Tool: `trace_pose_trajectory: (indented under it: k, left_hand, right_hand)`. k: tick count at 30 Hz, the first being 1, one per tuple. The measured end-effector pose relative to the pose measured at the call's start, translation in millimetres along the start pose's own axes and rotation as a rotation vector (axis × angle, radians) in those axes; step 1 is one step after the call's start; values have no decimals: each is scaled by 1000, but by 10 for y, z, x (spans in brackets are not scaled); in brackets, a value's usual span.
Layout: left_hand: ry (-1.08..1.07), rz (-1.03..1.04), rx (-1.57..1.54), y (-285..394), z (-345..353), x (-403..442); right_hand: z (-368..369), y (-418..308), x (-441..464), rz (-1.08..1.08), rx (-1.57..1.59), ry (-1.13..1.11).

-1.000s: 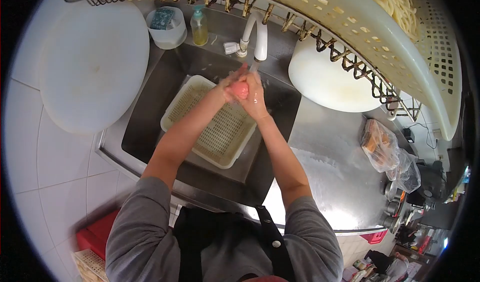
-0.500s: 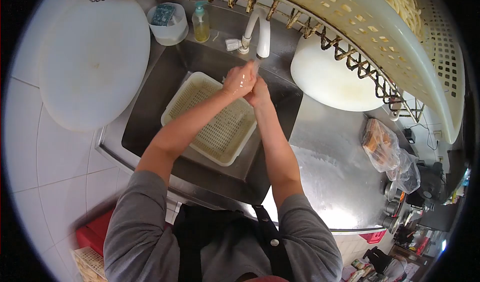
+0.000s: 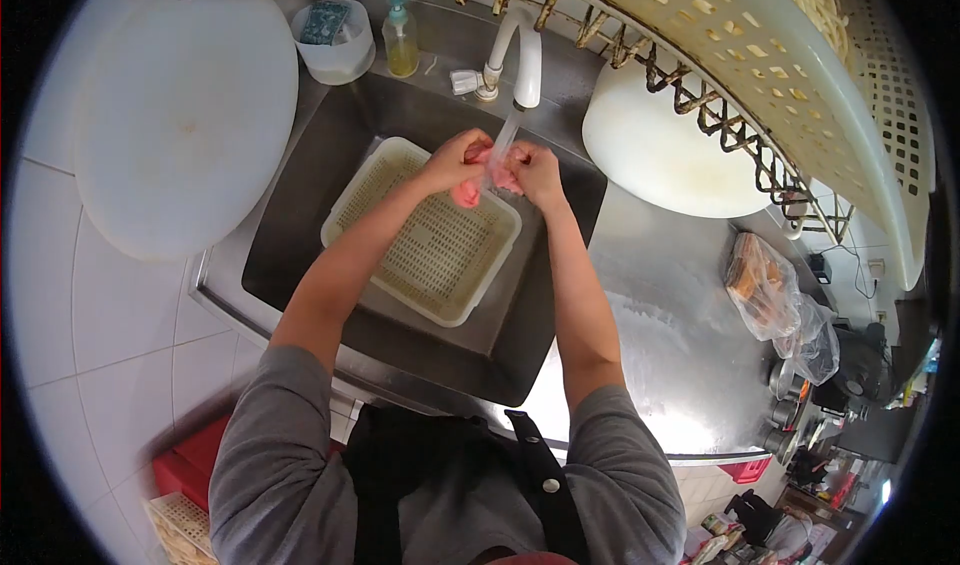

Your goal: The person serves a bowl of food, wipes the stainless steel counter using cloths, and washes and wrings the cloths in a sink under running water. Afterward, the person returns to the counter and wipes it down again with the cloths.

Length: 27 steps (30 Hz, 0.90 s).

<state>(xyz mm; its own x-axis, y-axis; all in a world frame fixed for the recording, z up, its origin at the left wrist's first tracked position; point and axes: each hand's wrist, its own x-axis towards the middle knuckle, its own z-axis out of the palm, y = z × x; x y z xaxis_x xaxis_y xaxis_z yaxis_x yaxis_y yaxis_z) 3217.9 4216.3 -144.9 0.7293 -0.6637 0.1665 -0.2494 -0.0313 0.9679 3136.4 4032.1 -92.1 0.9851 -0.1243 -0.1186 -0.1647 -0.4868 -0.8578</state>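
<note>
A soft pink cloth (image 3: 467,193) is spread between my two hands under the water stream (image 3: 504,137) from the white faucet (image 3: 527,80). My left hand (image 3: 457,161) grips its left part, fingers closed. Its right part is pinched in my right hand (image 3: 537,173). Below my hands, a cream perforated basket (image 3: 440,255) sits tilted in the steel sink (image 3: 300,215).
A white round board (image 3: 190,125) stands at the left, another (image 3: 665,155) at the right. Behind the sink are a white tub (image 3: 338,62) and a soap bottle (image 3: 400,45). A rack (image 3: 720,125) with a noodle basket (image 3: 740,55) hangs overhead. Bagged food (image 3: 760,280) lies right.
My hands were pressed together around the bunched pink cloth. They have moved apart, and the cloth now stretches open between them in the running water.
</note>
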Motion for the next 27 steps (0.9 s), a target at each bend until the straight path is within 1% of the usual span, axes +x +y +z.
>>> trace_pose_trajectory:
  k: [1,2,3,4,5,6,7,8,9,10,11,12,13,15,16,18,19,20,21,22,23,24,26,27]
  left_hand:
    - [-1,5,53,22,8,-31]
    - [-2,4,53,96,20,-50]
    - [21,-4,197,173,29,-63]
    - [44,-12,340,216,24,-64]
    - [43,-13,341,259,7,-51]
    - [91,36,285,303,-19,-31]
    - [138,84,227,332,-43,-7]
    - [137,86,228,363,-90,21]
    - [99,37,242,394,-146,40]
    - [63,-13,255,394,-171,49]
    - [63,-13,255,393,-158,56]
    - [72,-12,168,394,-134,63]
    - [83,-9,81,340,-124,67]
    - [48,-49,68,228,-89,14]
    - [11,-88,52,153,-69,-11]
    - [27,-85,76,-20,-120,-60]
    - [44,-137,97,-60,-167,-84]
    - [60,-191,118,-102,-178,-94]
    - [59,-191,117,-146,-143,-125]
    - [103,-144,44,147,-68,-215]
    - [149,-97,-29,330,19,-284]
    - [148,-98,-28,345,105,-317]
    - [28,-10,-67,287,257,-341]
    - [-27,-178,-85,247,302,-316]
  right_hand:
    - [-10,-91,-30,2,0,0]
    - [11,-183,-55,-175,-162,98]
    - [26,-275,-78,-352,-322,197]
    - [28,-312,-66,-351,-320,198]
    - [24,-353,-42,-256,-315,167]
    - [15,-392,-22,-161,-309,135]
    - [-7,-433,-13,-160,-307,136]
    - [-35,-477,1,-233,-157,157]
    - [-58,-520,11,-303,-7,177]
    - [-68,-485,55,-303,-7,178]
    - [-81,-455,107,-263,59,208]
    - [-89,-428,158,-224,125,238]
    - [-99,-400,213,-226,126,235]
    - [-110,-340,301,-170,216,93]
    - [-151,-440,249,-172,214,93]
    - [-282,-739,69,-29,393,-11]
    - [-278,-716,74,-27,392,-7]
    - [-257,-693,84,-124,443,12]
    - [-230,-674,99,-223,494,29]
    - [-202,-689,96,-222,494,28]
    - [-171,-732,80,-169,563,-10]
    - [-139,-789,60,-116,631,-46]
    - [-38,-1017,-13,-137,659,-66]
    - [-15,-1092,-33,-161,683,-89]
